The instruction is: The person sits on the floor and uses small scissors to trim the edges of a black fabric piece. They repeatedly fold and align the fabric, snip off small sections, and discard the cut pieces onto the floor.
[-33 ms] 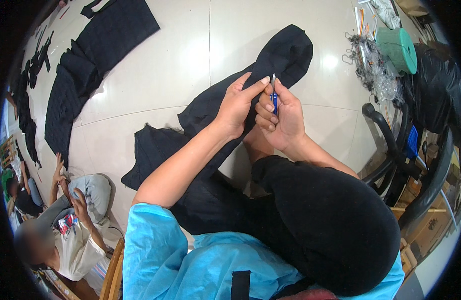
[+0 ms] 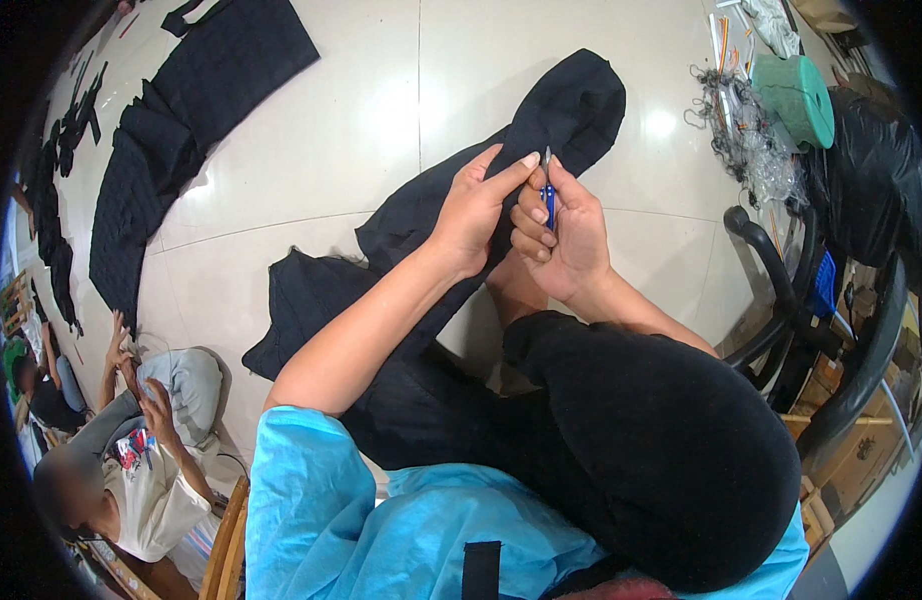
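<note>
Firstly, from the left, one wide dark cloth (image 2: 161,150) is spread above one seated co-worker (image 2: 176,500). Next, one black cloth (image 2: 576,110) lies before me, beneath both my hands. My left hand (image 2: 471,215) covers part of it; whether this grip is closed, I cannot tell. One blue-handled tool (image 2: 550,203) is gripped in my right hand (image 2: 571,235), its metal tip upward. Further right are one green roll (image 2: 793,100), one tangled pile (image 2: 751,150), one black bag (image 2: 876,180) and curved black bars (image 2: 766,245). Everything is around a pale, shiny tiled floor (image 2: 361,90).
</note>
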The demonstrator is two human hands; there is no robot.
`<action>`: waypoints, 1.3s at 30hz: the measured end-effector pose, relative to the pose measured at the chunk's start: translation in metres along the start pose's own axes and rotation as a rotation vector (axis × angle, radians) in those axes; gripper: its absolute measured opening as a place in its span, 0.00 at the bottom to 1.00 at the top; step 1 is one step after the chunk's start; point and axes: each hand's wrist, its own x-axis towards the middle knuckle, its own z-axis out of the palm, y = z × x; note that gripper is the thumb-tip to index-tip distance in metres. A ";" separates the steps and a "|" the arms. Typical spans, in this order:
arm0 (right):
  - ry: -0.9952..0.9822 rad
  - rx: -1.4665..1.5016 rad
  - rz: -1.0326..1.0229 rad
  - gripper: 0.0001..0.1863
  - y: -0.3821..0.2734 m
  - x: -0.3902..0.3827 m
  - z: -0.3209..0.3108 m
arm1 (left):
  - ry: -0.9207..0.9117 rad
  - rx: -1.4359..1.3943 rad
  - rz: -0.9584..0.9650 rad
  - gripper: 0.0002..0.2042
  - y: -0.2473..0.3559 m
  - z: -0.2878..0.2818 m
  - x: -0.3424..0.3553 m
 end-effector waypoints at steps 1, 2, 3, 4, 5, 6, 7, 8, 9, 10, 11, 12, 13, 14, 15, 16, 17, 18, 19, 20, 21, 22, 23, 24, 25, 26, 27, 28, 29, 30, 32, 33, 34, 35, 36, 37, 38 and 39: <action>-0.005 0.001 0.003 0.20 0.000 0.000 0.000 | -0.032 -0.002 0.009 0.12 0.004 0.000 -0.003; -0.010 0.002 0.007 0.20 -0.001 0.000 0.001 | -0.063 -0.005 0.019 0.12 0.008 0.000 -0.005; -0.016 0.003 0.011 0.20 -0.001 -0.001 0.002 | -0.073 -0.014 0.044 0.12 0.009 -0.001 -0.004; -0.034 0.006 0.010 0.20 -0.003 -0.002 0.004 | -0.082 -0.022 0.068 0.13 0.011 -0.003 -0.003; -0.056 0.007 0.005 0.21 -0.006 -0.003 0.008 | -0.095 -0.029 0.097 0.13 0.014 -0.004 0.000; -0.078 0.008 0.000 0.21 -0.009 -0.002 0.010 | -0.115 -0.038 0.112 0.14 0.018 -0.005 0.001; -0.053 -0.033 -0.048 0.20 -0.010 -0.001 0.011 | -0.135 -0.047 0.128 0.14 0.023 -0.005 0.002; -0.025 -0.073 -0.091 0.20 -0.010 -0.002 0.012 | -0.153 -0.058 0.138 0.15 0.026 -0.004 0.001; 0.004 -0.113 -0.135 0.20 -0.011 -0.002 0.011 | -0.144 -0.072 0.154 0.16 0.028 -0.001 -0.001; 0.048 -0.231 -0.171 0.18 -0.012 0.000 0.009 | -0.147 -0.091 0.136 0.16 0.028 -0.002 0.000; 0.091 -0.350 -0.207 0.17 -0.015 0.003 0.006 | -0.151 -0.110 0.119 0.16 0.027 -0.004 0.000; 0.135 -0.470 -0.244 0.16 -0.016 0.004 0.005 | -0.154 -0.129 0.102 0.16 0.027 -0.005 0.000; 0.186 -0.395 -0.221 0.16 -0.015 0.002 0.005 | -0.154 -0.145 0.101 0.15 0.027 -0.006 0.001; 0.224 -0.465 -0.262 0.16 -0.013 0.002 0.004 | -0.151 -0.160 0.100 0.15 0.026 -0.007 0.003; 0.262 -0.534 -0.303 0.16 -0.011 0.003 0.002 | -0.148 -0.174 0.098 0.15 0.026 -0.008 0.004; 0.300 -0.603 -0.344 0.16 -0.010 0.004 0.000 | -0.151 -0.169 0.085 0.15 0.028 -0.009 0.004; 0.294 -0.589 -0.337 0.16 -0.012 0.006 -0.002 | -0.161 -0.165 0.069 0.16 0.030 -0.008 0.003; 0.287 -0.575 -0.329 0.15 -0.017 0.011 -0.003 | -0.170 -0.161 0.053 0.16 0.032 -0.007 0.003; 0.281 -0.561 -0.322 0.15 -0.021 0.014 -0.005 | -0.179 -0.144 0.033 0.16 0.031 -0.006 0.003; 0.253 -0.516 -0.327 0.14 -0.022 0.017 -0.004 | -0.187 -0.125 0.016 0.16 0.030 -0.006 0.002; 0.224 -0.471 -0.333 0.13 -0.021 0.020 -0.003 | -0.194 -0.106 -0.002 0.16 0.029 -0.006 0.001; 0.195 -0.426 -0.337 0.13 -0.020 0.022 -0.002 | -0.194 -0.077 0.016 0.17 0.028 -0.005 0.001; 0.196 -0.457 -0.372 0.12 -0.019 0.024 -0.001 | -0.193 -0.050 0.034 0.17 0.027 -0.003 0.001; 0.196 -0.488 -0.406 0.12 -0.017 0.025 0.000 | -0.191 -0.022 0.053 0.17 0.026 -0.002 0.000; 0.196 -0.519 -0.439 0.12 -0.016 0.026 0.000 | -0.179 0.023 0.065 0.17 0.028 -0.002 -0.001; 0.188 -0.520 -0.454 0.12 -0.015 0.026 -0.001 | -0.169 0.069 0.078 0.17 0.031 -0.001 -0.002; 0.180 -0.520 -0.468 0.13 -0.014 0.027 -0.003 | -0.159 0.114 0.092 0.17 0.033 -0.001 -0.003; 0.171 -0.521 -0.481 0.13 -0.013 0.027 -0.004 | -0.181 0.057 0.099 0.17 0.034 -0.002 -0.001; 0.152 -0.512 -0.489 0.13 -0.012 0.027 -0.004 | -0.198 0.001 0.104 0.16 0.035 -0.004 0.001; 0.132 -0.502 -0.496 0.13 -0.012 0.026 -0.005 | -0.215 -0.055 0.109 0.16 0.036 -0.007 0.003; 0.104 -0.481 -0.485 0.12 -0.011 0.026 -0.004 | -0.201 -0.054 0.132 0.16 0.037 -0.010 0.003; 0.097 -0.469 -0.467 0.11 -0.009 0.027 -0.002 | -0.181 -0.058 0.149 0.16 0.038 -0.010 0.002; 0.088 -0.457 -0.449 0.10 -0.009 0.027 -0.002 | -0.160 -0.061 0.167 0.16 0.039 -0.010 0.001; 0.080 -0.497 -0.403 0.10 -0.011 0.027 -0.004 | -0.111 0.058 0.215 0.17 0.043 -0.010 0.002; 0.073 -0.537 -0.356 0.11 -0.015 0.027 -0.009 | -0.061 0.176 0.264 0.17 0.048 -0.014 0.001; 0.065 -0.576 -0.308 0.12 -0.018 0.027 -0.015 | -0.011 0.294 0.314 0.17 0.054 -0.021 0.001; 0.113 -0.583 -0.354 0.14 -0.022 0.028 -0.023 | -0.004 0.391 0.340 0.18 0.066 -0.035 0.002; 0.163 -0.594 -0.397 0.16 -0.027 0.030 -0.033 | 0.005 0.482 0.366 0.19 0.080 -0.054 0.003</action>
